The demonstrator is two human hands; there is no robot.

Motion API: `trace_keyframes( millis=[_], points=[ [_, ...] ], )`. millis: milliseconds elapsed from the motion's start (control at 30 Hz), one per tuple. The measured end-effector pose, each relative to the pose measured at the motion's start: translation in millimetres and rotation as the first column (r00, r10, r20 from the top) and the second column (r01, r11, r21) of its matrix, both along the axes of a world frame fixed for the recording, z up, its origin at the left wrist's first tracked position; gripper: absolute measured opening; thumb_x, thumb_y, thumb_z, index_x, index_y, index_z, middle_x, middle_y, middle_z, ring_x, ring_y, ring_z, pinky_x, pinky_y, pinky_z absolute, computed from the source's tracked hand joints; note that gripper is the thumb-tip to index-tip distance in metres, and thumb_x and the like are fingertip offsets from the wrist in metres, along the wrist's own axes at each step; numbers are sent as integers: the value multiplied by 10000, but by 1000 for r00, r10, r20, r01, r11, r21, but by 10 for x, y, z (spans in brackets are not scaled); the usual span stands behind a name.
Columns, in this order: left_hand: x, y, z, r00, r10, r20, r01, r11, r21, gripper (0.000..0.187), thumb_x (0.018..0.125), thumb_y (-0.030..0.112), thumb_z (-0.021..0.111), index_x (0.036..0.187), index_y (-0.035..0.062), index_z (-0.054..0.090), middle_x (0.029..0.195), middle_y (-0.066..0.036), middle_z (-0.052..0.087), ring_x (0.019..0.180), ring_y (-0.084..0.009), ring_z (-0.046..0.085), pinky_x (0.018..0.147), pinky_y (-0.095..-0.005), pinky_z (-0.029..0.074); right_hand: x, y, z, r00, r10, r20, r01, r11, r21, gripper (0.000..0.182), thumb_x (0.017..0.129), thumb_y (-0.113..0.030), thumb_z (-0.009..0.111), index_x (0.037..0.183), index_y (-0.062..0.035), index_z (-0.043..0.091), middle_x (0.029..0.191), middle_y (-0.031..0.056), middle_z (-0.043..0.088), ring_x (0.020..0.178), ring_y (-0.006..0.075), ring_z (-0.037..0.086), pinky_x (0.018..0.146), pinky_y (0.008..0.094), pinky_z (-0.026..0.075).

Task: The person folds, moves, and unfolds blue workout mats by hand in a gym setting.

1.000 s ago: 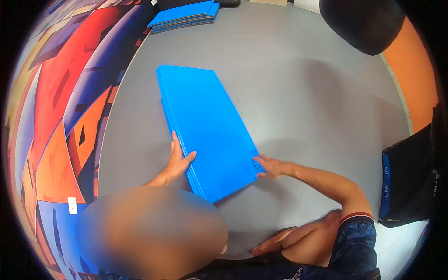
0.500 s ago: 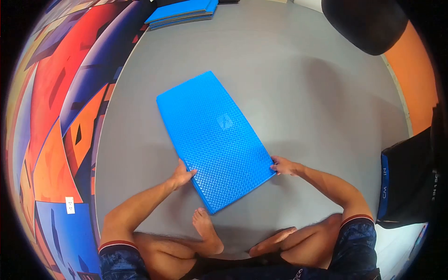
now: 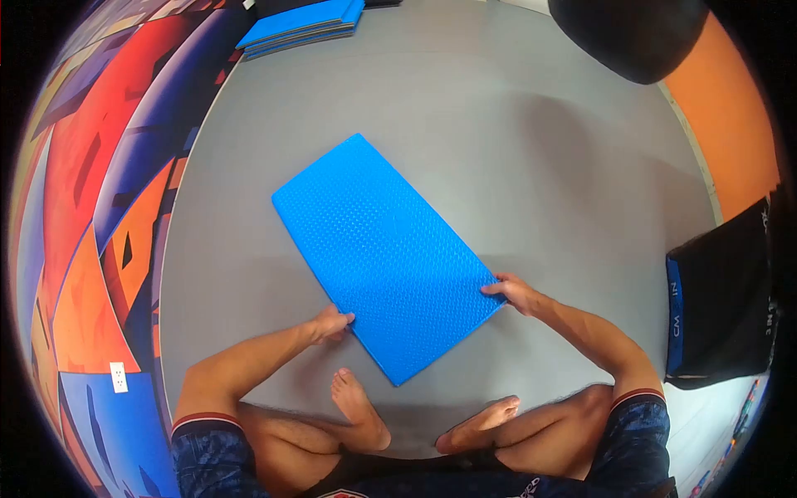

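Note:
A blue foam mat (image 3: 374, 249) with a textured top lies slantwise in front of my crossed legs, its near corner pointing toward my feet. My left hand (image 3: 332, 324) is closed on its left edge, thumb on top and fingers out of sight at the side. On the right edge, near the right corner, my right hand (image 3: 513, 292) pinches the mat with the thumb over the top and the other fingers hidden below.
Grey flooring (image 3: 465, 108) surrounds the mat. Several blue mats are stacked (image 3: 303, 25) at the back left, beside a colourful painted wall (image 3: 100, 207). A black bag-like object (image 3: 722, 307) stands at the right, and a dark rounded object (image 3: 631, 33) hangs at top right.
The mat has turned anticlockwise, its near corner shifting right, with both hands still on its edges. The pale logo on its top no longer shows. The whole view has shifted slightly.

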State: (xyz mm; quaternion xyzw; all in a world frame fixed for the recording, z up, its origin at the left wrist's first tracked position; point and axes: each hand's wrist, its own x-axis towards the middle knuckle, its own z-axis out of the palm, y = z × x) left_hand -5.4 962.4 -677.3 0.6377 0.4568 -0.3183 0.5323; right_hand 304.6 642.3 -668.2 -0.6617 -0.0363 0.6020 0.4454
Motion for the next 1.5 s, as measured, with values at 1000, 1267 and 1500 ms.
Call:
trace_keyframes(
  millis=[1000, 1267, 1500],
  points=[
    [690, 163, 192, 657, -754, 20, 635, 567, 525, 606, 980, 518, 461, 1272, -14, 448, 1210, -317, 585, 1110, -463, 576, 926, -539, 462, -302, -699, 481, 849, -422, 318, 380, 906, 185, 739, 782, 173, 651, 1414, -109, 392, 1348, 114, 541, 1243, 252, 522, 1034, 422, 470],
    [804, 1627, 87, 844, -482, 235, 162, 647, 745, 1000, 761, 369, 831, 1469, -11, 235, 1397, -309, 438, 1317, -412, 442, 1093, -476, 380, 81, -1368, 403, 686, -379, 621, 414, 905, 95, 549, 755, 202, 652, 1248, -21, 562, 1156, 120, 666, 1059, 232, 642, 917, 397, 544],
    [839, 1280, 352, 921, -123, 371, 40, 974, 222, 1229, 665, 360, 916, 1539, 48, 111, 1476, -291, 354, 1394, -415, 337, 1140, -568, 281, 296, -1745, 358, 575, -265, 774, 335, 939, 74, 481, 757, 212, 646, 1183, -5, 590, 1111, 106, 686, 1007, 216, 664, 880, 373, 561]
  ],
)
